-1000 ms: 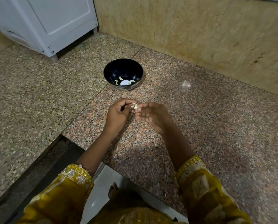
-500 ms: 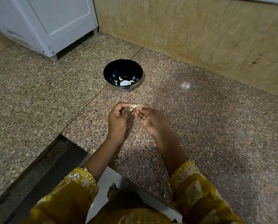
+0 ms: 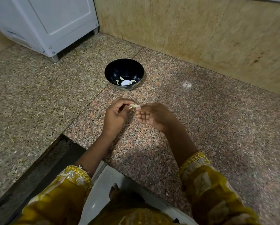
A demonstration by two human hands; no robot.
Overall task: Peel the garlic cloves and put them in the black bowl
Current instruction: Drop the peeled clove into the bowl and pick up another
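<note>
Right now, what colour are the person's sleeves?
The sleeves are mustard yellow with pale embroidered cuffs; the head view shows them.

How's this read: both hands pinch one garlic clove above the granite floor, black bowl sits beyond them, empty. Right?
Not quite: the black bowl is not empty. The head view shows a few peeled cloves lying in its bottom. The rest stands: the left hand and right hand both pinch one garlic clove above the granite floor, with the bowl beyond them.
</note>
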